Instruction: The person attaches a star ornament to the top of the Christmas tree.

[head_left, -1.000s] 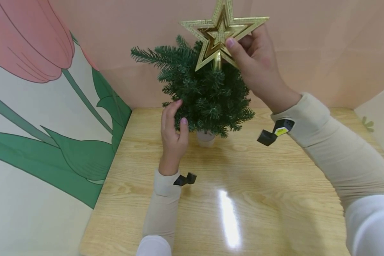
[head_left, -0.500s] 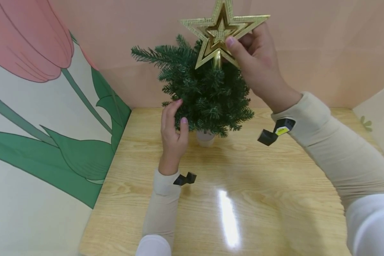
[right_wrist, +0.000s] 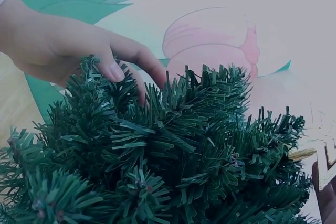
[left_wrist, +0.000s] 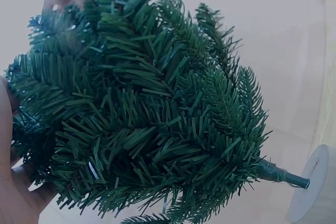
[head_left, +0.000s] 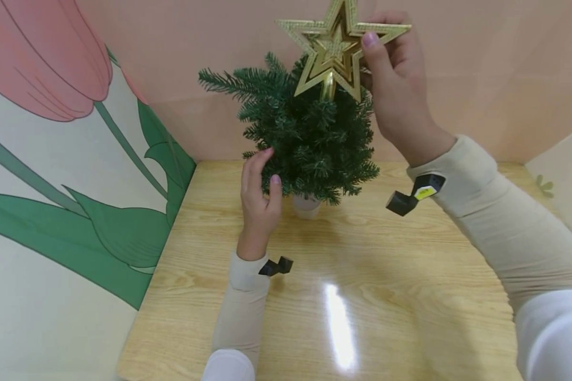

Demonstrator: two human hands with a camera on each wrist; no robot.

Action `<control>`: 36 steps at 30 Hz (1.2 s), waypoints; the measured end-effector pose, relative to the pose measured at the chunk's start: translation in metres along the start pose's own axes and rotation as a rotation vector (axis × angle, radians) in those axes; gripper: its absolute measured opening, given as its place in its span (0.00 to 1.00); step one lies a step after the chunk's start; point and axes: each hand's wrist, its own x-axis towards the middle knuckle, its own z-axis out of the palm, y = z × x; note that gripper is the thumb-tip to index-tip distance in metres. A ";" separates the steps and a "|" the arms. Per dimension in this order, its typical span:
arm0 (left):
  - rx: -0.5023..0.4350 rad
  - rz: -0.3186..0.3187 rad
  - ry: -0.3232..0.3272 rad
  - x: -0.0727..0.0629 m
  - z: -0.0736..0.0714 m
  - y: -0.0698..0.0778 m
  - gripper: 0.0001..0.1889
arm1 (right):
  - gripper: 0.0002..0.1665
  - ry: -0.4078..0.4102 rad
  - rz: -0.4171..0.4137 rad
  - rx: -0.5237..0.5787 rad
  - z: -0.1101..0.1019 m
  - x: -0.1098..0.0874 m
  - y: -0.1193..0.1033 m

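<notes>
A gold star tree topper [head_left: 334,48] is pinched in my right hand [head_left: 400,87], thumb on its front and fingers behind. Its short hollow stem overlaps the top of a small green artificial Christmas tree [head_left: 310,137]. At the right edge of the right wrist view, part of the gold star [right_wrist: 329,158] shows near the tree tip. My left hand [head_left: 259,203] holds the tree's left side, its fingers and thumb curved round the branch ends. Foliage partly hides those fingers in the right wrist view.
The tree stands in a pale round pot [head_left: 307,207] on a wooden table [head_left: 391,264]. Behind it rises a pink wall [head_left: 481,69]. On the left is a panel with a painted tulip [head_left: 43,58] and green leaves. One long branch [head_left: 224,83] sticks out leftward.
My right hand and the star have shifted slightly right and the star has tilted, with the thumb now higher on its right arm. The left hand and tree stay put.
</notes>
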 end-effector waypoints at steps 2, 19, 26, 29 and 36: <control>0.000 0.000 -0.001 0.000 0.000 0.000 0.22 | 0.07 -0.011 -0.023 -0.004 -0.001 0.001 0.002; 0.005 -0.010 -0.016 0.000 -0.002 0.000 0.22 | 0.07 -0.034 -0.124 -0.085 -0.007 0.005 0.012; -0.007 0.005 -0.014 0.001 -0.001 0.000 0.23 | 0.08 -0.050 -0.182 -0.109 -0.009 0.005 0.014; -0.012 0.004 -0.014 0.001 -0.001 0.001 0.25 | 0.09 -0.079 -0.229 -0.122 -0.010 0.006 0.015; -0.014 -0.002 -0.015 0.001 -0.002 0.003 0.25 | 0.10 -0.173 -0.303 -0.100 -0.008 0.007 0.016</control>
